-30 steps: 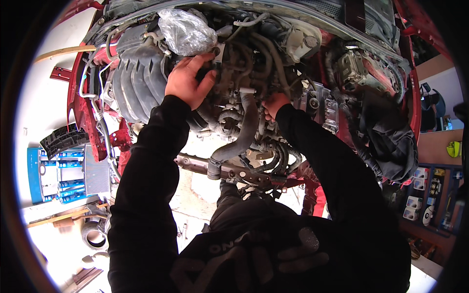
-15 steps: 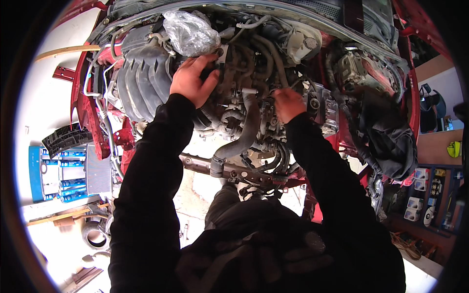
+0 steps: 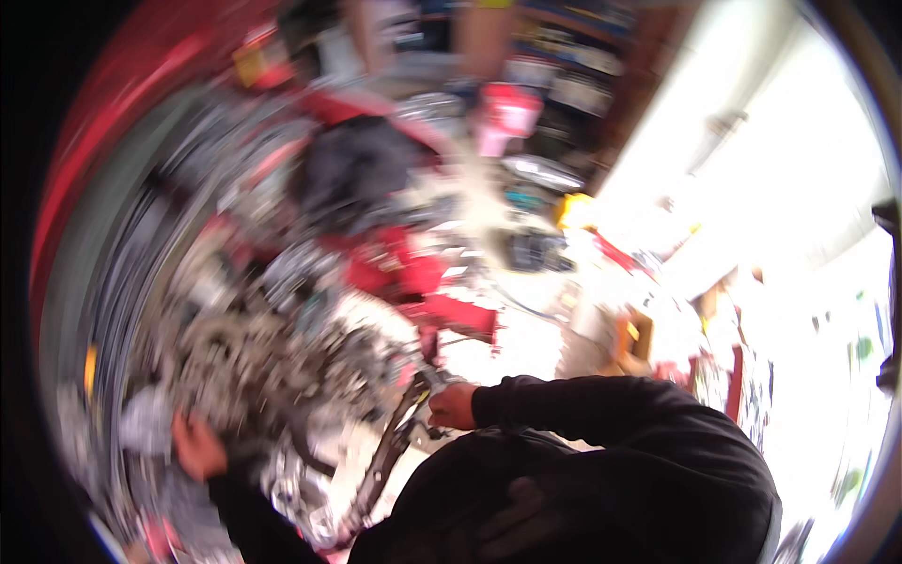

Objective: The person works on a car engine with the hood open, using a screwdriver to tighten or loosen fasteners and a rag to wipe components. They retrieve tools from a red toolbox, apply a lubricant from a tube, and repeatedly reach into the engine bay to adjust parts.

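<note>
The whole view is smeared by motion. My left hand (image 3: 197, 446) is over the engine at the lower left, next to a crumpled clear plastic bag (image 3: 147, 421). Blur hides how its fingers lie. My right hand (image 3: 454, 406) is closed with curled fingers, close to the end of a dark metal crossmember (image 3: 383, 461). Whatever it may hold is too blurred to make out. Between the two hands spreads the dirty engine (image 3: 235, 362) with its hoses, and a dark curved hose (image 3: 305, 442) shows only faintly.
Red bodywork (image 3: 395, 268) and a black cloth (image 3: 352, 164) lie beyond the engine. A pink-red bucket (image 3: 507, 115) stands on the floor near shelves (image 3: 573, 56). Further right are a dark box-like object (image 3: 537, 251), a yellow item (image 3: 573, 211) and a cardboard box (image 3: 635, 336).
The view has swung sharply to the right. My right hand has left the hoses in the engine's middle and is now by the crossmember. My left hand stays near the plastic bag.
</note>
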The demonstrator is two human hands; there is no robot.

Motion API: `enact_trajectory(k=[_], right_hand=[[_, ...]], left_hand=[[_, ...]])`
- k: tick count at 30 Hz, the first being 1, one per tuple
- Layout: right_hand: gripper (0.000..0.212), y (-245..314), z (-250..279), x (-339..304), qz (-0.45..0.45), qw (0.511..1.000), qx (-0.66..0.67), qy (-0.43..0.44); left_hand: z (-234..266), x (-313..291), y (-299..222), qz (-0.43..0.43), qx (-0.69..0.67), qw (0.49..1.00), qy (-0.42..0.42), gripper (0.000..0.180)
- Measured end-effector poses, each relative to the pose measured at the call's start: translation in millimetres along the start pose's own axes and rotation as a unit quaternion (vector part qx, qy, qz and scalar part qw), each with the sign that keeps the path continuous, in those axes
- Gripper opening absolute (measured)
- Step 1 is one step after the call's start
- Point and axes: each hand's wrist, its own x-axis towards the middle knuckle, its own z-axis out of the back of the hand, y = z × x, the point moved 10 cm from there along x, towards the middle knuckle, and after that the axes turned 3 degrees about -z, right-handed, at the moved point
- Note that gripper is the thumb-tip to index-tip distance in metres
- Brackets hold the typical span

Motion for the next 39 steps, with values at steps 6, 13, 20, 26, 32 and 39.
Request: enact_trajectory(k=[6, 13, 20, 26, 32, 39], right_hand=[[0.047, -226, -145, -266, -0.423, 0.899, 0.111, -0.021], [0.040, -232, -317, -397, -0.485, 0.850, 0.190, -0.081], [0.043, -224, -312, -522, -0.505, 0.799, 0.272, -0.178], [0.045, -357, -274, -861, -0.628, 0.422, 0.287, -0.588], [0.061, -477, -357, -1181, -0.714, 0.010, 0.337, -0.613], [0.060, -583, -405, -1219, -0.672, 0.042, 0.460, -0.580]], left_hand=[[19, 9, -44, -0.116, 0.158, 0.976, -0.095, 0.036], [-16, -76, -378, -0.296, 0.000, 0.953, -0.069, 0.035], [-161, -336, -619, -0.477, -0.313, 0.718, 0.398, 0.035], [-315, -594, -505, -0.306, -0.115, 0.579, 0.747, 0.048], [-356, -691, -406, -0.211, 0.161, 0.519, 0.812, 0.050], [-359, -702, -469, -0.141, 0.161, 0.566, 0.796, 0.051]])
